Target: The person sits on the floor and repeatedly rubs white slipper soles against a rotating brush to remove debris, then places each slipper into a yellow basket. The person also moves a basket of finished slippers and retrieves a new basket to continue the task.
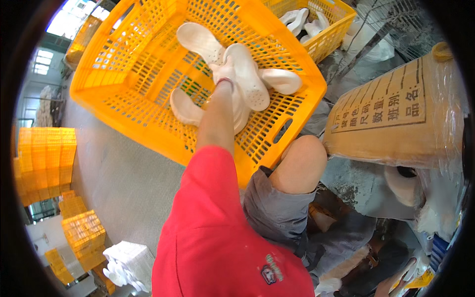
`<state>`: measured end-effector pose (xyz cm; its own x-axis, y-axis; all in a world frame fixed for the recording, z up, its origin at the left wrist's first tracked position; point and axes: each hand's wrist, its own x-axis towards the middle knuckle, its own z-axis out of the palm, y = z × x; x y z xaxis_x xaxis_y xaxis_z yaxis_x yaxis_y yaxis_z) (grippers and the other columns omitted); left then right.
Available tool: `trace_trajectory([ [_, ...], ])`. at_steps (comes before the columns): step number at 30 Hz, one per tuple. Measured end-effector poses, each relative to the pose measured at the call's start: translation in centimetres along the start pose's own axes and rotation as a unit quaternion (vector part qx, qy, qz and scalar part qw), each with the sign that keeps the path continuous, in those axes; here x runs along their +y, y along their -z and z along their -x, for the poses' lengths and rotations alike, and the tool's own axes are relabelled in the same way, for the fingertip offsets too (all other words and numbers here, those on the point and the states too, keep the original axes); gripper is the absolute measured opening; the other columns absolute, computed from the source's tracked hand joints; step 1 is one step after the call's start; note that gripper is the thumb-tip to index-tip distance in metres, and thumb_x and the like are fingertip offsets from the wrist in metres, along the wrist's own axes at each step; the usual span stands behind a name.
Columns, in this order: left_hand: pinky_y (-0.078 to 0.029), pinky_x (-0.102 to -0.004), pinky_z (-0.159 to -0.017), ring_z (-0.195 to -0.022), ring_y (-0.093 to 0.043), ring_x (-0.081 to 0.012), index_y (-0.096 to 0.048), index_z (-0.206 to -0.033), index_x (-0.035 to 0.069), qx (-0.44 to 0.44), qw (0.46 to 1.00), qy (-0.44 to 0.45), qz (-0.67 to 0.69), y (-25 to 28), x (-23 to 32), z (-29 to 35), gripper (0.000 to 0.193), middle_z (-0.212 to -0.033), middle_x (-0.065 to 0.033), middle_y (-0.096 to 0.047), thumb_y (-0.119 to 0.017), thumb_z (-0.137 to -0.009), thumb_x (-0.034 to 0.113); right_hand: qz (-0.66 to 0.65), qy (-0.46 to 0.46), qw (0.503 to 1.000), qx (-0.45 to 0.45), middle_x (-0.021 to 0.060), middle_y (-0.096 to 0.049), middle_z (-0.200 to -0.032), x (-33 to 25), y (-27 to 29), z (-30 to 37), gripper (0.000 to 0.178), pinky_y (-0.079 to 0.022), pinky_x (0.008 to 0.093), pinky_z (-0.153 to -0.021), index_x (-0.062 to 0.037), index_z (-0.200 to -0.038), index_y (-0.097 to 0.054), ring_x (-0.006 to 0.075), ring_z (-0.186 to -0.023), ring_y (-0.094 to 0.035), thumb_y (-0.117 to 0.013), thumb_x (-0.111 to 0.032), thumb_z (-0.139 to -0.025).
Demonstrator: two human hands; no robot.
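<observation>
Left hand point(221, 73) touches white clog point(249, 81) (in yellow crate point(146, 135)).

The large crate point(148, 141) lies ahead, with the left hand point(223, 72) inside it at a shoe point(250, 81) near the middle, one shoe point(198, 39) farther off to the left, another shoe point(185, 108) nearer on the left and a further shoe point(282, 80) on the right, while a second crate point(331, 42) holding more shoes point(297, 22) is behind it to the right. To the right is a carton point(381, 116), the person's knee point(303, 158) being just beside the large crate on the carton's near left. Left across the floor point(128, 193) stands a crate stack point(47, 156), with more crates point(81, 230) and a pile point(131, 262) nearer
</observation>
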<state>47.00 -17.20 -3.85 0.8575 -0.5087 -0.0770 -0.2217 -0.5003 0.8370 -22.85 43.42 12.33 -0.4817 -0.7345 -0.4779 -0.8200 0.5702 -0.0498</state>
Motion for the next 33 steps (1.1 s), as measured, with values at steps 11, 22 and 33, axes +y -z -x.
trace_trajectory([
  [11,-0.056,-0.0436,-0.100,-0.115,-0.071,-0.0335,-0.072,-0.125,0.004,-0.317,0.851,-0.377,-0.184,14.0,12.3,9.9,0.041,-0.118,-0.0207,-0.075,-0.057,-0.109,0.039,-0.228,0.251,0.931,0.134,0.0214,-0.072,-0.143,-25.2,5.9,-5.1,0.049,-0.051,0.0377,-0.114,0.0049,-0.146,-0.066,0.0281,-0.133,-0.068,-0.076,-0.007,-0.100],
  [22,-0.053,-0.0474,-0.108,-0.124,-0.068,-0.0395,-0.069,-0.136,0.002,-0.619,0.735,-0.261,0.093,8.7,9.3,44.7,0.055,-0.133,-0.0267,-0.070,-0.069,-0.103,0.047,-0.509,0.039,0.853,0.107,0.0177,-0.071,-0.140,-25.4,8.0,-0.6,0.046,-0.052,0.0385,-0.110,0.0046,-0.145,-0.064,0.0284,-0.129,-0.067,-0.071,-0.019,-0.106],
  [33,-0.055,-0.0373,-0.107,-0.119,-0.072,-0.0316,-0.071,-0.135,0.007,-0.691,0.660,-0.255,0.148,-7.7,10.6,58.1,0.035,-0.130,-0.0193,-0.074,-0.053,-0.110,0.025,-0.472,0.052,0.808,0.348,0.0293,-0.074,-0.112,-24.3,8.9,-5.1,0.050,-0.059,0.0453,-0.091,0.0038,-0.149,-0.056,0.0457,-0.105,-0.075,-0.065,-0.019,-0.106],
])
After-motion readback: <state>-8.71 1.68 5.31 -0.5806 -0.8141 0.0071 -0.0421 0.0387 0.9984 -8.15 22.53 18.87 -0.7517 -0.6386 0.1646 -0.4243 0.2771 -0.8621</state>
